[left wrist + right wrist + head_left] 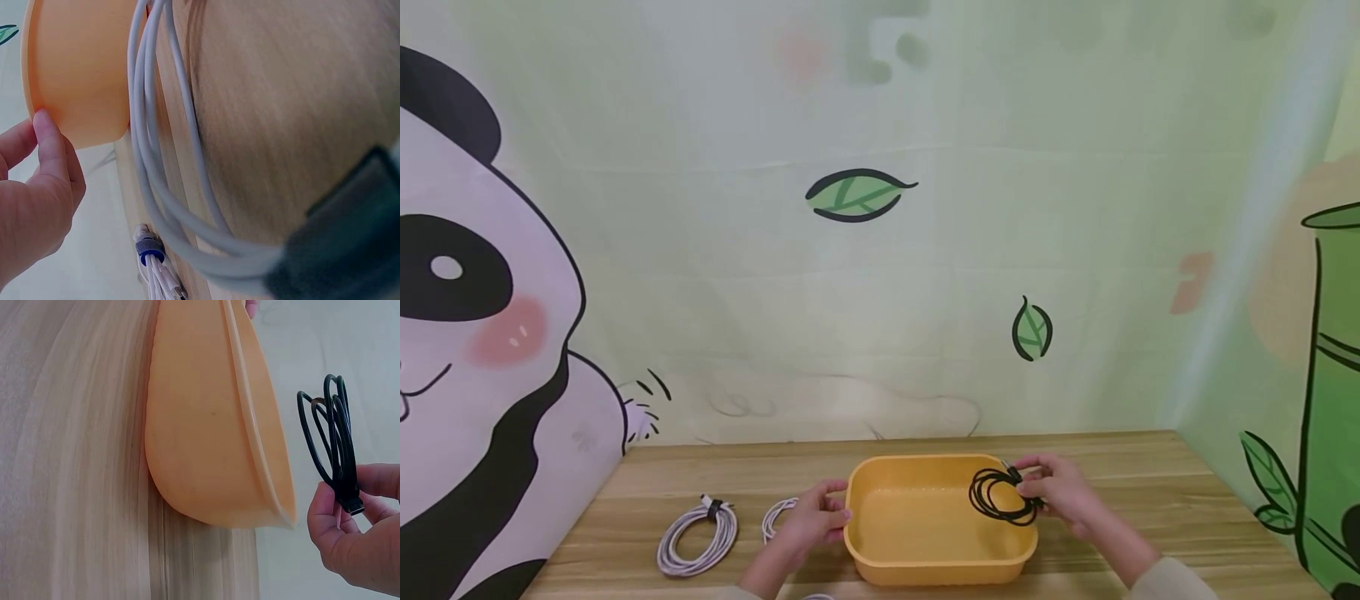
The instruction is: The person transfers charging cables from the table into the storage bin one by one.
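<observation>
A yellow-orange plastic basin (940, 573) sits on the wooden table, its inside bare in the head view. At its left end my left hand (808, 518) pinches the rim between thumb and fingers. My right hand (1062, 493) pinches a coiled black cable (338, 447) by its bundled end, so the loops hang over the basin's right end. A metal plug shows at the bundle in the right wrist view. Close behind my left hand lies a white coiled cable (767, 523), partly hidden by it.
Further left, another white coiled cable (668, 546) lies on the table (737, 467), bound with a black strap. A sliver of a further white coil (817, 597) shows at the bottom edge. Behind the table hangs a printed backdrop (925, 292) with a panda and leaves.
</observation>
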{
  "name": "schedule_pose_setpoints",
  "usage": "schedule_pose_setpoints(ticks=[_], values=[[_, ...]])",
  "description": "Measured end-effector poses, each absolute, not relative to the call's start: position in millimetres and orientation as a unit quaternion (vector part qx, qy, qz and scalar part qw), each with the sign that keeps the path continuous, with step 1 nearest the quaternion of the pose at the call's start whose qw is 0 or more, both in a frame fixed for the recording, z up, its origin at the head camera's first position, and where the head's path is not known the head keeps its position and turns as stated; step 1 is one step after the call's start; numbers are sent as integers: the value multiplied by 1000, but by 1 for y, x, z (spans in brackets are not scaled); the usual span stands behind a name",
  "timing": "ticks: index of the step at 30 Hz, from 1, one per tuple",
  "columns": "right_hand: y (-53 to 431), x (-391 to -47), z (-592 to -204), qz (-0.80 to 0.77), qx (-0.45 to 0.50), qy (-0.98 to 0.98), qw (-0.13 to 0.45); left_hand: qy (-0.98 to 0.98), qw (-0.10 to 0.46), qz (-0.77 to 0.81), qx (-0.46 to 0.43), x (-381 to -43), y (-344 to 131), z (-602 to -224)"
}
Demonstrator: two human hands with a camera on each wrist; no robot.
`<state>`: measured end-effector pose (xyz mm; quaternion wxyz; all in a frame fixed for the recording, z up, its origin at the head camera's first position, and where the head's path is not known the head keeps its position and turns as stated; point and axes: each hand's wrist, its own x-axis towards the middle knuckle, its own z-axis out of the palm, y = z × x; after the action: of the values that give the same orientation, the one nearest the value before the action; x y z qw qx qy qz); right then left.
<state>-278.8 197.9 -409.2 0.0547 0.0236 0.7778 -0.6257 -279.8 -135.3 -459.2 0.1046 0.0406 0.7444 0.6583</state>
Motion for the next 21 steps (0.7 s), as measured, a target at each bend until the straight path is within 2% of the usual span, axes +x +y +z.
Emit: schedule_pose_setpoints(ticks=[21], values=[[173, -284, -416, -631, 23, 772, 67, 747, 100, 656, 41, -280, -135, -460]])
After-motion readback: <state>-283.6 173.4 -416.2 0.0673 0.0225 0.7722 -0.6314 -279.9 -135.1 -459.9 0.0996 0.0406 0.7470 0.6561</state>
